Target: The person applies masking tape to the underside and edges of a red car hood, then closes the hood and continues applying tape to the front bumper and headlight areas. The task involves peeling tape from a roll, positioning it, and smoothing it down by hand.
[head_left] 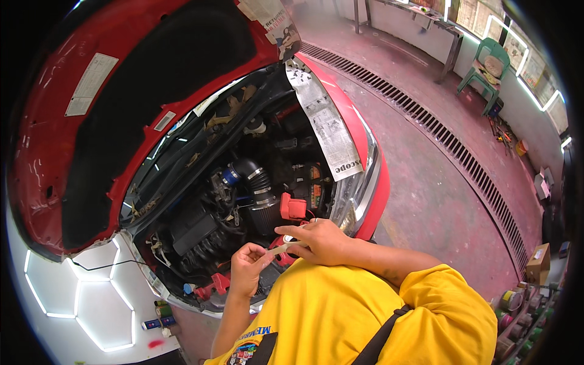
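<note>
Both of my hands are in front of my body, over the near edge of a red car's engine bay [243, 188]. A short cream strip that looks like masking tape [277, 249] is stretched between them. My left hand [246, 267] is closed, pinching one end of the strip between thumb and fingertips. My right hand [322, 242] holds the other end, its index finger pointing toward the left hand. A small round whitish shape shows under the right fingers, too hidden to name. Just beyond that hand is a red plastic cover [292, 207].
The raised red hood [36, 158] arches over the left side. Newspaper [325, 125] covers the right fender above the headlight. A floor drain grate [450, 140] curves across the reddish floor. Far right stand a green chair [486, 70] and a cardboard box [538, 264]; paint cans line the lower right.
</note>
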Tool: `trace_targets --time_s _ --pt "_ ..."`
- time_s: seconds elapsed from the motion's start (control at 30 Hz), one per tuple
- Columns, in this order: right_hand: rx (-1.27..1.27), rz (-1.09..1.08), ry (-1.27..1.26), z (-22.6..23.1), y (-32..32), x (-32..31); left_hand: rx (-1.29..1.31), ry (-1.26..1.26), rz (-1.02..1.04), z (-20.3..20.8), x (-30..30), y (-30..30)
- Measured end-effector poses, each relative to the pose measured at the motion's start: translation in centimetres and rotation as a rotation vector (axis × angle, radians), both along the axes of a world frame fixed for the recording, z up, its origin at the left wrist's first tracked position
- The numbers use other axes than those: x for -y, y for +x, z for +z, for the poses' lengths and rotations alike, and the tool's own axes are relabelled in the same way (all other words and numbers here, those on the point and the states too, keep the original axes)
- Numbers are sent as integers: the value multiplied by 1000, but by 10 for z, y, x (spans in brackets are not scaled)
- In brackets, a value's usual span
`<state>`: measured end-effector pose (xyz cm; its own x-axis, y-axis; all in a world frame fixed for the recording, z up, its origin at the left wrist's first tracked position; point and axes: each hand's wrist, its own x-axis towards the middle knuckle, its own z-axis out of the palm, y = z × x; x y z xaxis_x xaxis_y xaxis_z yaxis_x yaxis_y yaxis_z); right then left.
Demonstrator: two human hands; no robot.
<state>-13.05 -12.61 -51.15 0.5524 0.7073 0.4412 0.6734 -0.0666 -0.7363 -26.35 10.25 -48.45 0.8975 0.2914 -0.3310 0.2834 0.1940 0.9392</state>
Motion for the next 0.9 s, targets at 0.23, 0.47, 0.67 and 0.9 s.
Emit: trace_targets --time_s 0.23,0.47,0.67,0.9 --pt "43 66 -50 -1 1 -17 7 39 47 -7 -12 -6" --pt "35 100 -35 -3 1 -24 6 58 81 -19 -14 -16" --pt "24 107 -31 -5 0 -21 3 47 105 -19 -10 -15" --pt "34 92 -20 -2 -1 -14 -2 54 88 -17 -7 -12"
